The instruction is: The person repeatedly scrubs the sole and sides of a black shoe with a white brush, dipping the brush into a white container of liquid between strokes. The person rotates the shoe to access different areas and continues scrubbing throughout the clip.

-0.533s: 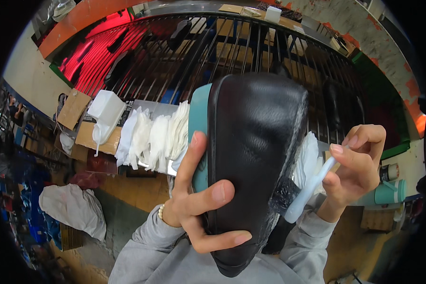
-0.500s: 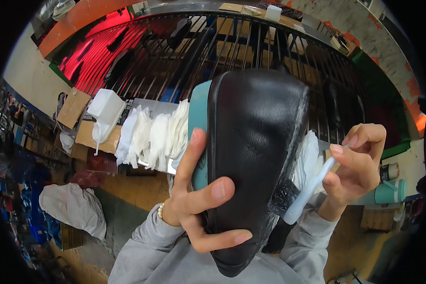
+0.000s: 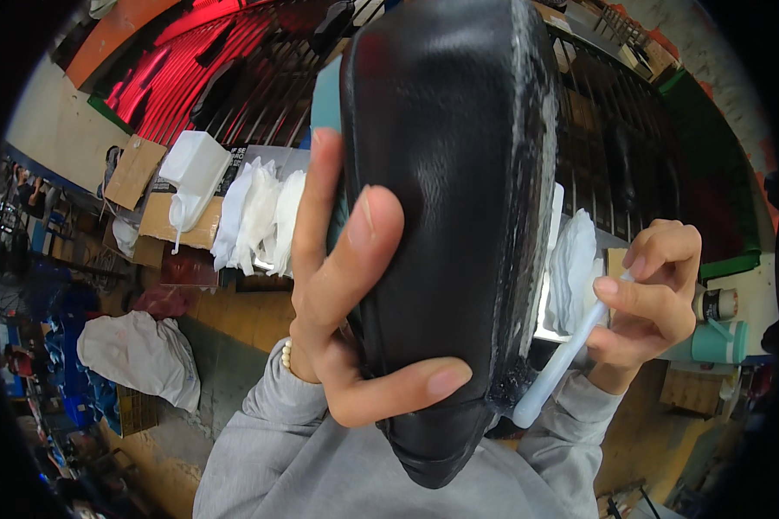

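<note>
A black leather shoe upper stands on a teal shoe last, held up close before me with its narrow end pointing down. My left hand is closed around it, thumb and fingers spread across the leather. A whitish, glossy smear runs along the right-hand edge of the upper. My right hand pinches the pale handle of a brush. Its dark bristles touch that edge low down, near the narrow end. The far side of the shoe is hidden.
Beyond the shoe lies a rack of metal bars, lit red at left, with black shoes on it. White cloth pieces and a white plastic container sit along its near side. A teal jug stands right; a white sack is at left.
The shoe has come up closer and tilted, showing more of its smeared edge. The brush has moved slightly down along the edge towards the narrow end.
</note>
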A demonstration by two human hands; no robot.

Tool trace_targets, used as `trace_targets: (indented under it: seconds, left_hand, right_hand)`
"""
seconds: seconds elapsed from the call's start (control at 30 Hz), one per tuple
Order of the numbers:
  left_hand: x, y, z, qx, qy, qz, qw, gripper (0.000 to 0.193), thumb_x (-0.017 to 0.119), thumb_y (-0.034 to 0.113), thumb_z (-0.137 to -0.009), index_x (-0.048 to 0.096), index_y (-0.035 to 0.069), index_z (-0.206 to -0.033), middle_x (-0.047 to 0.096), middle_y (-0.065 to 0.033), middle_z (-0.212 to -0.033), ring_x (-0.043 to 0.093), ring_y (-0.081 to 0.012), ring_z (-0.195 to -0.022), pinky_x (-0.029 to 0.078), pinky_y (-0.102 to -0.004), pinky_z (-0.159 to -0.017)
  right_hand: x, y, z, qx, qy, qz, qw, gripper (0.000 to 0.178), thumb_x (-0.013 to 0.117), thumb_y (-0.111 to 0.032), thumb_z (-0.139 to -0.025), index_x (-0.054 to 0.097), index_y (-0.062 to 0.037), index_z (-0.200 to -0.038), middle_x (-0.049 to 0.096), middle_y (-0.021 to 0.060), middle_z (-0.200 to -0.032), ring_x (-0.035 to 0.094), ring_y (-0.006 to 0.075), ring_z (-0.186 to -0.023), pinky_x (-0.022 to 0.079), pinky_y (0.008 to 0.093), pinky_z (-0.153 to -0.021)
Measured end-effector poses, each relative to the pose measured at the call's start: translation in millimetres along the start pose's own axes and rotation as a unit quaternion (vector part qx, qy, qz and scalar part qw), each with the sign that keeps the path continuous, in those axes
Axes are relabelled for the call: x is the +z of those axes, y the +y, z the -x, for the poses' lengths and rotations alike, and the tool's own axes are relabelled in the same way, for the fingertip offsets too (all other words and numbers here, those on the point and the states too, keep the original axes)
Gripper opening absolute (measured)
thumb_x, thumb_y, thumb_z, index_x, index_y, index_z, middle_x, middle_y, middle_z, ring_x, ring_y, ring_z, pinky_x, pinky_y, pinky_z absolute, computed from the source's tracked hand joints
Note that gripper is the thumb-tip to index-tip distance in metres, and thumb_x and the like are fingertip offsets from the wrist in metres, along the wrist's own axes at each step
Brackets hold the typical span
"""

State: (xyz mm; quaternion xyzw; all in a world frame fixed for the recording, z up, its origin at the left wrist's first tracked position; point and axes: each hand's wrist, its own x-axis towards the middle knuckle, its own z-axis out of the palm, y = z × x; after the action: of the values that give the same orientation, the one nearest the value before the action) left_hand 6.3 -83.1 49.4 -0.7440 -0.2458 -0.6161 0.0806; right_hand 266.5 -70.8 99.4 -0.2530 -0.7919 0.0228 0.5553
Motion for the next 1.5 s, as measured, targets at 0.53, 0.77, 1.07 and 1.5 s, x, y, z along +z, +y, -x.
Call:
trace_targets:
  seconds: [0.53, 0.77, 1.07, 1.5]
  left_hand:
    - [2, -7, -4, -0.109, 0.088, 0.039, 0.989, 0.069, 0.080, 0.013, -0.072, 0.053, 0.039, -0.130, 0.026, -0.0175, -0.159, 0.034, -0.0545, -0.138, 0.040, -0.0545, -0.113]
    - [1, -10, -4, -0.110, 0.097, 0.043, 0.988, 0.065, 0.079, 0.015, -0.074, 0.055, 0.037, -0.130, 0.025, -0.0196, -0.159, 0.033, -0.0533, -0.140, 0.037, -0.0543, -0.114]
    - [0, -3, -5, -0.086, 0.069, 0.043, 0.993, 0.061, 0.077, 0.018, -0.076, 0.057, 0.035, -0.131, 0.024, -0.0224, -0.160, 0.031, -0.0516, -0.142, 0.034, -0.0540, -0.115]
    - [3, -4, -9, -0.071, 0.066, 0.046, 0.994, 0.055, 0.075, 0.022, -0.079, 0.060, 0.032, -0.131, 0.023, -0.0264, -0.161, 0.028, -0.0493, -0.145, 0.030, -0.0536, -0.118]
  right_hand:
    - [20, -25, 43, 0.156, 0.067, 0.004, 0.985, 0.040, 0.091, -0.039, -0.056, 0.082, -0.0149, -0.086, 0.044, 0.0021, -0.091, 0.046, 0.0158, -0.082, 0.033, 0.0270, -0.069]
    - [22, -37, 32, 0.153, 0.073, 0.069, 0.983, 0.042, 0.091, -0.034, -0.048, 0.081, -0.0163, -0.085, 0.043, 0.0014, -0.088, 0.045, 0.0157, -0.080, 0.033, 0.0276, -0.068]
    - [23, -35, 11, 0.106, 0.081, 0.107, 0.985, 0.048, 0.092, -0.034, -0.049, 0.080, -0.0176, -0.092, 0.042, 0.0020, -0.088, 0.043, 0.0162, -0.078, 0.032, 0.0280, -0.065]
    - [18, -16, 26, 0.099, 0.045, 0.004, 0.994, 0.045, 0.095, -0.040, -0.050, 0.081, -0.0199, -0.088, 0.044, 0.0013, -0.091, 0.044, 0.0144, -0.081, 0.032, 0.0260, -0.067]
